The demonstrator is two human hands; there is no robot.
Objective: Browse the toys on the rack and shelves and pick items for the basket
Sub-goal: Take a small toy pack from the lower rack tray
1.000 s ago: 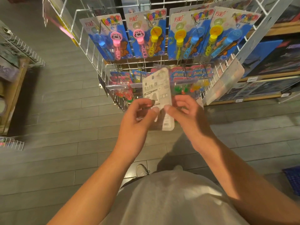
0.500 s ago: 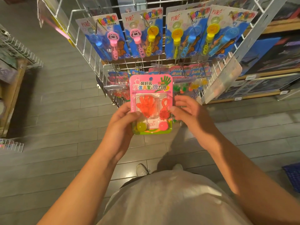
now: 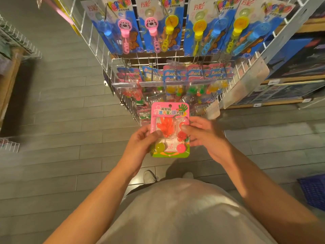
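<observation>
Both the left hand (image 3: 140, 140) and right hand (image 3: 204, 133) pinch the pink toy card (image 3: 170, 132) by its side edges, best kept front-up before going to the blue basket (image 3: 314, 192).

Grey tee (image 3: 175, 213), bare forearms, no sleeves past elbows, pale grey sneakers (image 3: 149, 176).

The pink toy card (image 3: 170, 120) reads "超好玩 发泄手掌+弹力球"; bubble-wand cards (image 3: 199, 23) read "方彩".
</observation>
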